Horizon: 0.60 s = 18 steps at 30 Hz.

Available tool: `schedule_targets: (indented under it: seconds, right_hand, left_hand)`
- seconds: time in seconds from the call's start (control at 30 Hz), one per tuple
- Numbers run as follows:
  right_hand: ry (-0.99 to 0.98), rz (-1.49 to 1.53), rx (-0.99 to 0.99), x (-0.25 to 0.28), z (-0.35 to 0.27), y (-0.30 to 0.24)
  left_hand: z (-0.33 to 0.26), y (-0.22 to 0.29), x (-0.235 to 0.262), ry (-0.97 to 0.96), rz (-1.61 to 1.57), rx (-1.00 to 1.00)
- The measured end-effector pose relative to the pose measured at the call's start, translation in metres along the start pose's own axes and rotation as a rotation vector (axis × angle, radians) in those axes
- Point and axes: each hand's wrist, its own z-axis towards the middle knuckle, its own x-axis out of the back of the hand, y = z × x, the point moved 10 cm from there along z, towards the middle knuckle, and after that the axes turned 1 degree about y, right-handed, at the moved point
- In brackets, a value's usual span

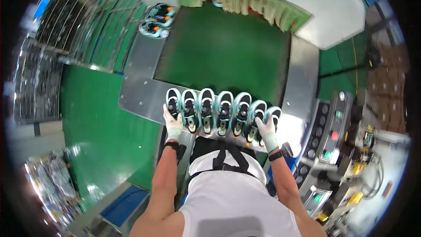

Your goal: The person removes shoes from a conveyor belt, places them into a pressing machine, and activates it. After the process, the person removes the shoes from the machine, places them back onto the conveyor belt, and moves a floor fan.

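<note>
A row of seven shoes is sitting along the near edge of the steel table, just before the green belt. The left hand and right hand, both gloved, are pressing flat-fingered against the row's ends, squeezing it together. The step looks like gathering; the next move calls for even pressure from both sides.

Fingertips of both gloves hidden behind shoe row. Far shoes blurred, probably two pairs. Control panel labels unreadable.
</note>
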Motion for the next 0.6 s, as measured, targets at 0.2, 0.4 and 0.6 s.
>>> schedule_targets:
  seconds: [0.2, 0.4, 0.6]
  right_hand:
    - [-0.341, 0.283, -0.513, -0.064, 0.001, 0.021]
    - [-0.381, 0.340, -0.610, -0.066, 0.020, 0.055]
    - [-0.349, -0.164, -0.521, -0.063, 0.022, 0.030]
  left_hand:
    - [-0.007, -0.057, 0.014, 0.072, -0.094, 0.268]
    - [-0.021, -0.049, -0.002, 0.064, -0.230, 0.369]
    - [0.025, -0.028, 0.038, 0.033, -0.029, 0.148]
